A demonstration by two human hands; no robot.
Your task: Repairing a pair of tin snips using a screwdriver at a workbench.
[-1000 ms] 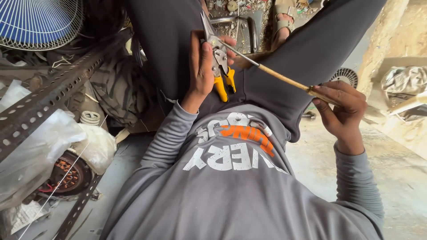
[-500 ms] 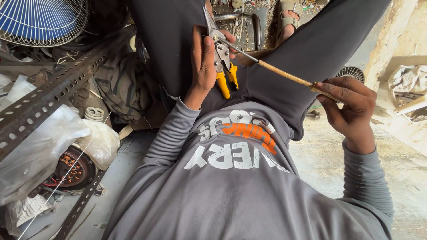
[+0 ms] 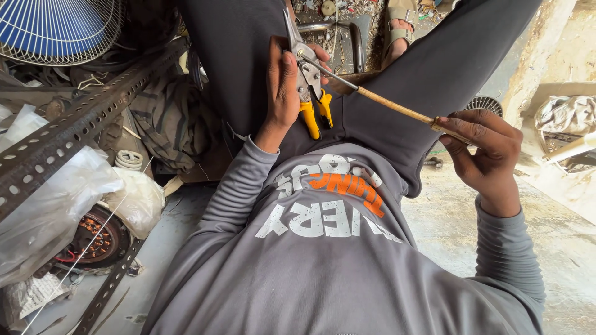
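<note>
Left hand (image 3: 282, 93) is wrapped around the yellow-handled snips (image 3: 308, 84), knuckles toward the fan side, fingers clenched on the grips so the handles point down toward the person's chest and the blades point up and away between the knees. The wrist is bent sharply, the grey sleeve running up from the lap to meet it.

From the snips' head a thin rod (image 3: 385, 103) runs off to the right and slightly down, its near end lying right at the blades, though I cannot tell whether the blades are biting it or only resting against it. The rod's long axis goes almost straight across from one hand to the other, so the cutting end sits by the left hand and the far end by the right.

Right hand (image 3: 481, 149) pinches that far end between thumb and fingertips, palm turned inward, wrist cocked, forearm coming up from the lower right, held well out over the bare concrete floor (image 3: 559, 248).
</note>
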